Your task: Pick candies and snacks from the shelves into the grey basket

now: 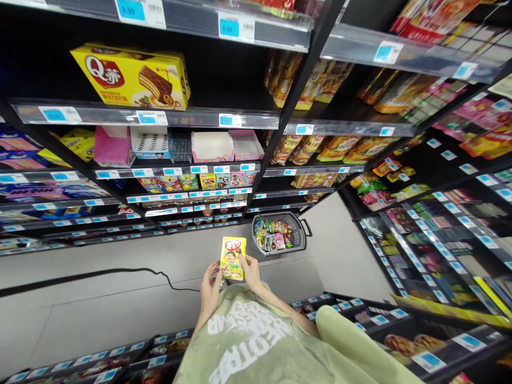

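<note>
Between my two hands, in front of my chest, is a yellow snack box [233,260] with red lettering and a cartoon figure on its front. My left hand [210,280] grips its lower left edge, thumb along the side. On the opposite edge, my right hand [251,272] holds the box with the thumb over its front. The box's face is turned up toward me. Just beyond my right hand, a grey shopping basket [301,241] stands on the floor, filled with several small colourful snack packs.
Dark shelving with price tags rises ahead; a large yellow cake box [132,77] stands on an upper shelf. Small snack boxes [208,182] line a lower one. More shelves stand right and behind me. A black cable [120,272] crosses the grey floor [100,314] at left.
</note>
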The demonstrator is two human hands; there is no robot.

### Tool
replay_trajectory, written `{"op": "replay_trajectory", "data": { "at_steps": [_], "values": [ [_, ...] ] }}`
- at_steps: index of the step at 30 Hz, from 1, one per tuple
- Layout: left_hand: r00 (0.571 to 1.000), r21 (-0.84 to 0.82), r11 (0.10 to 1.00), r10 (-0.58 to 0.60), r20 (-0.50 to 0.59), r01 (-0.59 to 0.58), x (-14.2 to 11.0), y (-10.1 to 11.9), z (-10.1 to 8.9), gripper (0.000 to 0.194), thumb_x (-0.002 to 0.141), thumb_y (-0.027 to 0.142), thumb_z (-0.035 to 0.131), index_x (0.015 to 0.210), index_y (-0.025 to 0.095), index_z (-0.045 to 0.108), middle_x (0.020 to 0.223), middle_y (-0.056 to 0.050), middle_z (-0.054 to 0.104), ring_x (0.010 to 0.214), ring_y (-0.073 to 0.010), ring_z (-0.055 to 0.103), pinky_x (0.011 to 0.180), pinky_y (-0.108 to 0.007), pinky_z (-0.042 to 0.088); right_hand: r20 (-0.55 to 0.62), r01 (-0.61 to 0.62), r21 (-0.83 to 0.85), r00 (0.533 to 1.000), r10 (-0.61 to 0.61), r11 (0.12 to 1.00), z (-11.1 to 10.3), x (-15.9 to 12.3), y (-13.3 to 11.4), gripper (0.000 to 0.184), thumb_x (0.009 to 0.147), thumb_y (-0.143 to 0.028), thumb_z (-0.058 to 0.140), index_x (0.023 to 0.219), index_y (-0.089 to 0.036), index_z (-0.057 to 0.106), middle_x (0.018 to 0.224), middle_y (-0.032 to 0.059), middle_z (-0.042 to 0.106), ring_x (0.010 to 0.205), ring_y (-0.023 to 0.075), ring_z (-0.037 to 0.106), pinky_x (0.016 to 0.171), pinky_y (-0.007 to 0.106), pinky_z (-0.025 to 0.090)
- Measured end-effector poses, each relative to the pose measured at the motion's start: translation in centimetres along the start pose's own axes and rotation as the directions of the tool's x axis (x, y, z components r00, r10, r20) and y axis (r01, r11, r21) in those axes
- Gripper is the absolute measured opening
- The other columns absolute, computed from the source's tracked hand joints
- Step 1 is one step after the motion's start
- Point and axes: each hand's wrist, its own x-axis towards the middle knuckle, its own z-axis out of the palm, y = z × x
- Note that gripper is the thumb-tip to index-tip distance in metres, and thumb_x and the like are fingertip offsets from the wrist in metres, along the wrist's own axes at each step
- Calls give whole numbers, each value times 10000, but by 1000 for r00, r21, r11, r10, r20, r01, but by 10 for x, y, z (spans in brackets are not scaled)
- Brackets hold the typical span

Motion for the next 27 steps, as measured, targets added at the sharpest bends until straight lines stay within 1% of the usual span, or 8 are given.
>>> {"op": "replay_trajectory", "data": {
  "at_steps": [4, 8, 12, 16, 19, 22, 25, 27],
  "values": [
    [982, 143, 972, 179, 64, -187, -2, 2, -1, 428, 867, 281, 598, 1290, 215, 589, 1367, -112, 579, 1228, -256, 570, 962, -370, 519, -62, -32, 80, 997, 37, 996, 2, 2, -6, 520, 795, -637, 623, 794, -120, 683, 715, 68, 686, 600, 169, 564, 542, 246, 422],
    [902, 402, 808, 402, 157, -430, -2, -2, 2, 472, 856, 144, 538, 1320, 231, 555, 1424, -93, 524, 1315, -250, 496, 1078, -447, 448, -75, -45, 123, 996, 54, 991, 5, 2, -9, 500, 780, -621, 649, 815, -123, 682, 755, 79, 700, 616, 169, 573, 553, 250, 435],
    [869, 511, 711, 464, 174, -482, -1, -4, 4, 489, 858, 135, 567, 1333, 247, 528, 1452, -98, 462, 1351, -251, 458, 1130, -462, 401, 35, -42, 139, 999, 37, 989, 7, 1, -1, 462, 771, -608, 681, 811, -147, 680, 680, 39, 666, 557, 149, 550, 529, 245, 427],
    [900, 488, 771, 429, 75, -409, -2, -2, 0, 500, 807, 153, 613, 1296, 227, 536, 1440, -119, 463, 1349, -265, 469, 1116, -452, 423, 178, -35, 139, 984, 10, 990, 7, -1, 5, 510, 809, -671, 618, 683, -177, 618, 496, -18, 534, 403, 102, 426, 427, 228, 338],
    [986, 363, 917, 163, 42, -167, -4, 0, -1, 438, 801, 337, 679, 1191, 176, 561, 1259, -155, 623, 1163, -302, 629, 973, -456, 533, 213, -58, 127, 977, 30, 990, 7, 0, 4, 568, 851, -711, 528, 635, -188, 573, 437, -16, 513, 356, 100, 400, 400, 228, 291],
    [983, 103, 981, -170, 67, 162, -8, 3, 5, 594, 770, 604, 667, 1138, 149, 565, 1099, -167, 701, 940, -315, 718, 762, -412, 603, 121, -33, 58, 992, 26, 998, 7, 3, 4, 521, 825, -637, 627, 584, -189, 512, 433, -26, 509, 377, 88, 391, 426, 219, 296],
    [969, -146, 959, -230, 94, 242, -12, 6, 10, 720, 723, 733, 633, 1162, 166, 567, 1116, -167, 704, 955, -332, 717, 732, -392, 607, -28, 40, 43, 999, -39, 998, 5, 6, 4, 519, 753, -543, 746, 558, -199, 409, 473, -62, 445, 453, 81, 406, 469, 202, 336],
    [963, -193, 947, -235, 131, 257, -13, 5, 10, 715, 720, 761, 616, 1152, 192, 590, 1105, -153, 712, 954, -342, 717, 740, -402, 605, -68, 28, 99, 997, -21, 995, 4, 7, 2, 469, 745, -531, 753, 635, -202, 437, 567, -60, 478, 520, 95, 464, 491, 199, 385]
  ]
}}
